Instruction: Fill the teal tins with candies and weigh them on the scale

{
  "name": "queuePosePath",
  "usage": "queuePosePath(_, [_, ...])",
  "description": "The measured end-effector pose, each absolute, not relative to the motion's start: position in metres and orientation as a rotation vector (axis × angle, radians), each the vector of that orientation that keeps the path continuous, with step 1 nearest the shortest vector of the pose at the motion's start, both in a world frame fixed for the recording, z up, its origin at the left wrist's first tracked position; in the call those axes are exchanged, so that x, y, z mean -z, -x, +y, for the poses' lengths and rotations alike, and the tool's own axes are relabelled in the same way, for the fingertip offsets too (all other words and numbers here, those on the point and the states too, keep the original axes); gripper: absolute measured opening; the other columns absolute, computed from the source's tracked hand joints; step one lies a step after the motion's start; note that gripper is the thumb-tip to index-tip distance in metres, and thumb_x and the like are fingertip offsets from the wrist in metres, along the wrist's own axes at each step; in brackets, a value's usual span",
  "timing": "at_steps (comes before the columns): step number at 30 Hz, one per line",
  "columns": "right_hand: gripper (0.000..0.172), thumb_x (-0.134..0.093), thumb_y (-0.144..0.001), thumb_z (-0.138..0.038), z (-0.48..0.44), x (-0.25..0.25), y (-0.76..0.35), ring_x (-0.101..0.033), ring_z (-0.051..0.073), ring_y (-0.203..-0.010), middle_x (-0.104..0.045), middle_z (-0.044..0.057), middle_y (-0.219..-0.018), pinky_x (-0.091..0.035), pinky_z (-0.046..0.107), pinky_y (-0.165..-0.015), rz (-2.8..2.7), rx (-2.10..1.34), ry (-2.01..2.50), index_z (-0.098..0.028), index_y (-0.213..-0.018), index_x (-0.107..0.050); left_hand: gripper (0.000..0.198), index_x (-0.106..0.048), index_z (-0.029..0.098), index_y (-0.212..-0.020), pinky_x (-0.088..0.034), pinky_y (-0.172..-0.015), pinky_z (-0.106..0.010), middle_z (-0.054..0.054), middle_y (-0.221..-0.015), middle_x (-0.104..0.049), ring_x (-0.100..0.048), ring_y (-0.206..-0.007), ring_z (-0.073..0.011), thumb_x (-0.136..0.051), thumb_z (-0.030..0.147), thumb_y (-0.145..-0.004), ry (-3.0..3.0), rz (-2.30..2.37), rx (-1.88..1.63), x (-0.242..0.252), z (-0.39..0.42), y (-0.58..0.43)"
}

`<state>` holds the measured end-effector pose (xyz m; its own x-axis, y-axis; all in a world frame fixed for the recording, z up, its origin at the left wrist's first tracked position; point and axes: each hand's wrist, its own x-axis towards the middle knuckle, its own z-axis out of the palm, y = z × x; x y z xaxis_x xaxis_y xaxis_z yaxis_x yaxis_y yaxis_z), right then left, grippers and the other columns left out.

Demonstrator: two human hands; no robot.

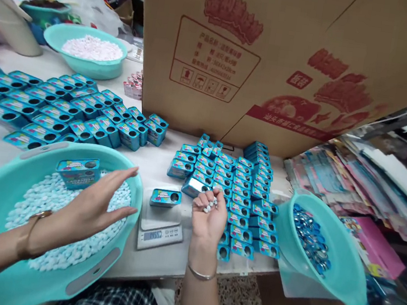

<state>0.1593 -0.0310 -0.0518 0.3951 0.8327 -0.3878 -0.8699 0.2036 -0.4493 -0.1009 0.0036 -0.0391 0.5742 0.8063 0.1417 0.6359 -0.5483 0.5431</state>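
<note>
Over a large turquoise basin (pixel 135 183) of pale blue candies (pixel 58 255), my left hand (pixel 98 205) is open, its fingers stretched toward the right rim. A blue tin (pixel 77 173) stands on the candies just behind that hand. My right hand (pixel 210 214) is turned palm up, with curled fingers around several small white candies (pixel 211 205). Between the hands, a small digital scale (pixel 162 235) carries another blue tin (pixel 165 198); its lit display is hard to read exactly. Just behind my right hand, one tin (pixel 195 187) lies tilted beside rows of blue tins (pixel 240 199).
More blue tins (pixel 52 112) crowd the table at left, near a bowl of pinkish-white candies (pixel 92 49). A big cardboard box (pixel 219 73) walls off the back. At right hangs a turquoise tub (pixel 348 261) with blue-rimmed lids (pixel 311 237), beside stacked printed sheets (pixel 323 170).
</note>
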Motion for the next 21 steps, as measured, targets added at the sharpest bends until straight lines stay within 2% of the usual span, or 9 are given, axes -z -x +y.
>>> queuePosePath(4, [0.012,-0.051,-0.084,-0.030,-0.022,0.048,-0.146,-0.033,0.006,-0.046,-0.033,-0.010,-0.055,-0.032,0.018,-0.046,0.011,-1.158,0.703,-0.021,-0.077,-0.047,0.071,-0.018,0.023,-0.143,-0.035,-0.105,-0.042,-0.010,-0.142,-0.037,-0.036,-0.129,-0.0256,-0.054,0.041,-0.085,-2.434,0.965,-0.487,0.040,0.012,0.071])
queuePosePath(11, [0.014,-0.053,-0.082,-0.037,-0.010,0.047,-0.118,-0.048,0.008,-0.061,-0.046,-0.007,-0.064,-0.043,0.024,-0.063,-0.206,-0.983,0.858,-0.023,-0.085,-0.052,0.060,-0.046,0.022,-0.125,-0.040,-0.094,-0.041,-0.008,-0.121,-0.057,-0.052,-0.110,-0.0273,-0.069,0.036,-0.071,-2.465,0.857,-0.411,0.057,0.029,0.013])
queuePosePath(17, [0.015,-0.052,-0.082,-0.035,-0.008,0.054,-0.108,-0.050,0.009,-0.060,-0.051,-0.006,-0.063,-0.042,0.025,-0.063,-0.298,-0.904,0.923,-0.023,-0.090,-0.055,0.054,-0.048,0.024,-0.126,-0.043,-0.089,-0.035,-0.006,-0.117,-0.063,-0.058,-0.106,-0.0244,-0.063,0.029,-0.074,-2.378,0.834,-0.456,0.072,0.027,-0.001])
queuePosePath(21, [0.017,-0.050,-0.083,-0.034,-0.010,0.053,-0.103,-0.055,0.012,-0.064,-0.057,-0.004,-0.066,-0.044,0.027,-0.067,-0.336,-0.871,0.960,-0.021,-0.092,-0.057,0.057,-0.045,0.025,-0.130,-0.045,-0.088,-0.034,-0.005,-0.117,-0.063,-0.059,-0.106,-0.0238,-0.061,0.027,-0.074,-2.341,0.840,-0.495,0.073,0.025,-0.001])
